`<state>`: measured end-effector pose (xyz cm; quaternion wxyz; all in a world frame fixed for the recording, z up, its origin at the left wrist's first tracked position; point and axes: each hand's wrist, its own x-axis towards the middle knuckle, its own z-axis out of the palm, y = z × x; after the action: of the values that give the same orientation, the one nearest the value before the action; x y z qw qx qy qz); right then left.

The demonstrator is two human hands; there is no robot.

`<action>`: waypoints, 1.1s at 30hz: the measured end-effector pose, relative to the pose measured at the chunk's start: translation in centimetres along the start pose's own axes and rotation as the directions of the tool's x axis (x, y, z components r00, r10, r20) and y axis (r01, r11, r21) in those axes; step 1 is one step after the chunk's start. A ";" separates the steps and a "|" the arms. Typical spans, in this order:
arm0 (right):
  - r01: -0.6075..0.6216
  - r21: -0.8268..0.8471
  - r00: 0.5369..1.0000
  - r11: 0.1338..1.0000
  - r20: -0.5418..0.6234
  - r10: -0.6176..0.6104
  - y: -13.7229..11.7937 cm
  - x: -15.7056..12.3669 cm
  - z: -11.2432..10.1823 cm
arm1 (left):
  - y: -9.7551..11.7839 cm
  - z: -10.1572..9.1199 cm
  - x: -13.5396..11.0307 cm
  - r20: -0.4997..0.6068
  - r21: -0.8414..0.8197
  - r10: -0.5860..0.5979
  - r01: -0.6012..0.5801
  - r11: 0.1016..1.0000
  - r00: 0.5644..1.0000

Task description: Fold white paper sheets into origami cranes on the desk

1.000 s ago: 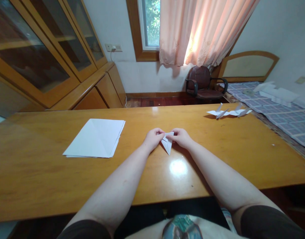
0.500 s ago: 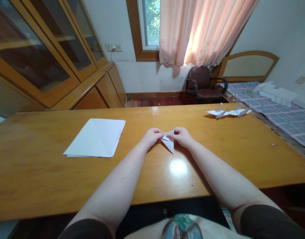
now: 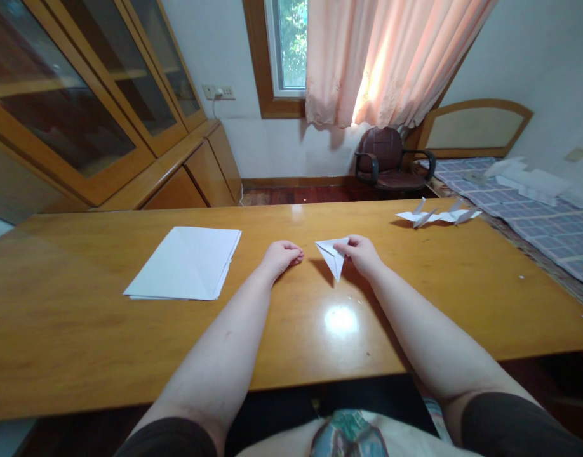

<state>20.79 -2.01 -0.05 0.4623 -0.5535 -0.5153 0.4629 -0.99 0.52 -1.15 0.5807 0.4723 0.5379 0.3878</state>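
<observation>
My right hand (image 3: 362, 255) pinches a small folded piece of white paper (image 3: 331, 252) by its right corner. The paper has a triangular shape with a point facing down towards me, and it is lifted a little off the table, casting a shadow. To its left, my left hand (image 3: 284, 259) is apart from the paper, low over the table, with its fingers curled together and nothing seen in them. A stack of white paper sheets (image 3: 187, 263) lies flat on the table, left of my left hand.
Folded white paper birds (image 3: 421, 217) stand at the far right of the wooden table (image 3: 291, 355). Beyond the table are an office chair (image 3: 387, 158), a bed (image 3: 524, 190) with loose white paper, and a glass-fronted cabinet (image 3: 143, 165) on the left.
My left hand has let go of the folded paper and drawn slightly left. My right hand has moved a little right and away from me, with the paper in it.
</observation>
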 end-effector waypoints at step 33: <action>-0.029 -0.011 0.938 1.000 0.346 0.031 1.0 -0.1 1.1 | 0.0 1.8 -1.2 0.048 0.223 0.327 -0.329 0.917 0.944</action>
<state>19.86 -2.15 -1.19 0.3557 -0.4724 -0.5816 0.5585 0.63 -0.90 -0.83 0.4520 0.6212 0.4893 0.4128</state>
